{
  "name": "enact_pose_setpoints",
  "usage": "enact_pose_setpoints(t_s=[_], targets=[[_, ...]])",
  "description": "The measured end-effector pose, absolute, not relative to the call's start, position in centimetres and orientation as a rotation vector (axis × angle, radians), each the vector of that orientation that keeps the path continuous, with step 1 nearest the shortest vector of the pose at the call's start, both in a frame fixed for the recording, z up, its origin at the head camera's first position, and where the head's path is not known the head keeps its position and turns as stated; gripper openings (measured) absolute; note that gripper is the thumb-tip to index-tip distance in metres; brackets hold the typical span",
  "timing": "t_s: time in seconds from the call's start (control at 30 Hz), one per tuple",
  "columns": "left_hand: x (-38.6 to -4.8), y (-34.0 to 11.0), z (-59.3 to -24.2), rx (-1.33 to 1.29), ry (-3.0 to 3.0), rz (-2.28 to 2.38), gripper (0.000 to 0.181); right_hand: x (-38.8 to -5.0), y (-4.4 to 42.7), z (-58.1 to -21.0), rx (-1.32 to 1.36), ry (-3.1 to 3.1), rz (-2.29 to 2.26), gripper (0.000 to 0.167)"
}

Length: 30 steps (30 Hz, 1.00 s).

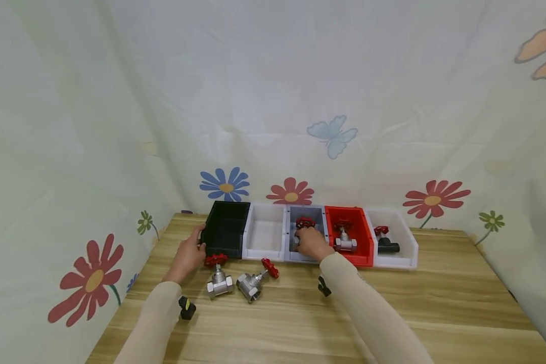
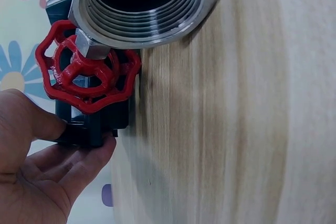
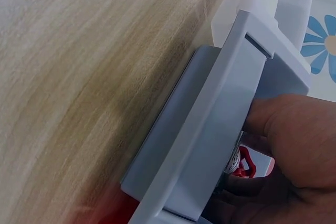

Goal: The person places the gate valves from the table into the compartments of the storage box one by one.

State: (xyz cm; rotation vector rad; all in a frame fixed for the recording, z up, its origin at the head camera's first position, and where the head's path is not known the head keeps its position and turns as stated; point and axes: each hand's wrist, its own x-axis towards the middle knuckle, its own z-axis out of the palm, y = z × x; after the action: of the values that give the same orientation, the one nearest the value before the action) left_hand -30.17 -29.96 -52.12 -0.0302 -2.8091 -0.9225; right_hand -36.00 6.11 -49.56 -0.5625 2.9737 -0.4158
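Note:
My left hand (image 1: 188,257) grips the left side of a black bin (image 1: 227,230); in the left wrist view, the thumb lies on one face of its wall and the fingers on the other. Inside the grey bin (image 1: 306,257), my right hand (image 1: 314,243) holds a metal valve with a red handwheel (image 1: 305,221). The bin wall and the hand hide most of that valve's body in the right wrist view. Two similar valves lie on the table near the black bin: one (image 1: 219,284) in front of it, the other (image 1: 251,286) further right, tilted.
Between the black and grey bins stands a white bin (image 1: 266,235). Right of the grey one, a red bin (image 1: 366,247) contains a metal valve (image 1: 346,244). The rightmost white bin (image 1: 408,255) contains a black-bodied valve (image 1: 388,246). A patterned curtain (image 1: 273,126) hangs behind the wooden table (image 1: 273,333).

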Motion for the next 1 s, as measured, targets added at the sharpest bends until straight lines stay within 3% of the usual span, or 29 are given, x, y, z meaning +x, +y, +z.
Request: enact_pose_setpoints(t_s=[0.53,1.0], targets=[[-29.9,-29.6,-51.8,-0.008,-2.814,-0.896,0.058,-36.0,6.0,-49.4,-0.559,2.969,-0.35,0.028],[-30.0,-29.6,-51.8,-0.005,-2.812,-0.896,0.058,-35.1,6.8,-46.3,-0.554,2.982,-0.454,0.041]])
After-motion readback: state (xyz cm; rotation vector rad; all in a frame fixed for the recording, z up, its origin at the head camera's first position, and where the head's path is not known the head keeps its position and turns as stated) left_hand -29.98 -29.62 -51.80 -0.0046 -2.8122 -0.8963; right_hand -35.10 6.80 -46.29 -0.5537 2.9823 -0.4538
